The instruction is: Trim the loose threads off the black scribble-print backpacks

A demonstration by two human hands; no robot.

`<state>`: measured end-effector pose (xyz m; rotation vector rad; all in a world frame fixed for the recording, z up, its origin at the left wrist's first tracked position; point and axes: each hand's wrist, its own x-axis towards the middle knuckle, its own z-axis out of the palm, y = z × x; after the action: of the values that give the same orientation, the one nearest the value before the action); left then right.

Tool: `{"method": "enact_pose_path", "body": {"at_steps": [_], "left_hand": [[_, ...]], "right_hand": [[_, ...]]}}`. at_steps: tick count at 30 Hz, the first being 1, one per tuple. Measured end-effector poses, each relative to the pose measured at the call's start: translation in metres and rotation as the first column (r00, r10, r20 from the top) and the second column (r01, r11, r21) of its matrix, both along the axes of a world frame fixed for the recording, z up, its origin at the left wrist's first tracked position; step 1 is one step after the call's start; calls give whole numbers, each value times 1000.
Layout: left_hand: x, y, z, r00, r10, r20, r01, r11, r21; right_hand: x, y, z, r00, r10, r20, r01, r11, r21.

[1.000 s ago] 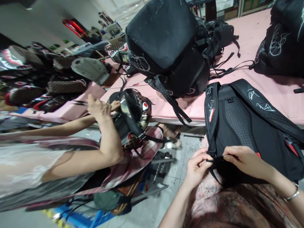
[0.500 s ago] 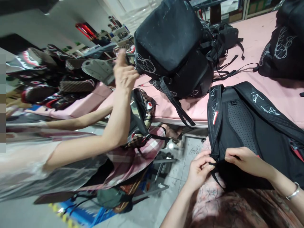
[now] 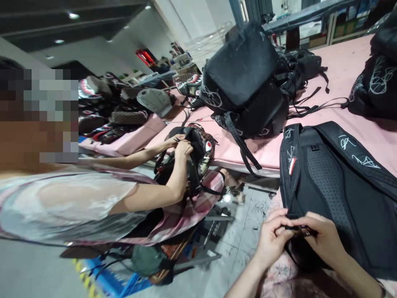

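Black strap end (image 3: 298, 229) pinched between my hands.
My left hand (image 3: 273, 240) and right hand (image 3: 322, 242) gripped it at the backpack (image 3: 341, 182); work looked unfinished.

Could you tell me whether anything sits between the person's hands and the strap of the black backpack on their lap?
Nothing visible does. The left hand and right hand both already pinch the strap at the lower edge of the backpack, fingertips on it. The co-worker handles a separate camouflage bag, well clear.

You've got a pink table (image 3: 341, 58) loaded with black backpacks: one flat in front (image 3: 341, 182), a big upright one (image 3: 248, 82), another at the right edge (image 3: 376, 89).
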<state>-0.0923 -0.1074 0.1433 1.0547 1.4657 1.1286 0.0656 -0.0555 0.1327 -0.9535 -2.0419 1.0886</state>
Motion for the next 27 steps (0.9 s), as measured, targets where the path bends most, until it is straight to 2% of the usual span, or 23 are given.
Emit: {"method": "enact_pose_path", "body": {"at_steps": [3, 5, 7, 9, 11, 13, 16, 17, 19, 21, 24, 27], "left_hand": [[3, -2, -3, 1000, 28, -1, -28, 999, -23], [5, -3, -4, 999, 41, -23, -41, 999, -18], [7, -4, -4, 999, 37, -32, -38, 999, -22], [6, -4, -2, 999, 30, -42, -31, 999, -36], [2, -4, 1, 997, 35, -63, -37, 998, -44], [-5, -3, 3, 995, 69, -69, -71, 997, -31], [-16, -1, 5, 989, 142, 34, -142, 990, -10], [-18, 0, 5, 982, 163, 96, -162, 987, -16], [-21, 0, 5, 957, 200, 209, -195, 980, -43], [-21, -1, 5, 941, 227, 252, -217, 974, -69], [-23, -6, 5, 946, 275, 169, -267, 961, -71], [-26, -11, 1, 941, 319, 117, -311, 947, -78]], "right_hand": [[1, -6, -7, 999, -42, -4, 42, 980, 193], [0, -10, -9, 998, -57, -18, 60, 978, 198], [-2, -12, -7, 997, -71, -42, 74, 995, 67], [-4, -12, -4, 990, -112, -87, 99, 984, -147], [-3, -10, 2, 963, -202, -177, 132, 930, -342], [0, -5, 7, 904, -295, -309, 110, 859, -500], [3, 1, 14, 812, -367, -454, 12, 787, -616], [1, 2, 14, 818, -378, -434, 31, 782, -622], [-5, -1, 12, 879, -364, -307, 126, 799, -588], [-16, -8, 8, 946, -273, -173, 146, 838, -525], [-34, -21, 1, 998, -58, -30, 37, 883, -469], [-47, -33, -5, 988, -10, 156, 67, 927, -369]]}}
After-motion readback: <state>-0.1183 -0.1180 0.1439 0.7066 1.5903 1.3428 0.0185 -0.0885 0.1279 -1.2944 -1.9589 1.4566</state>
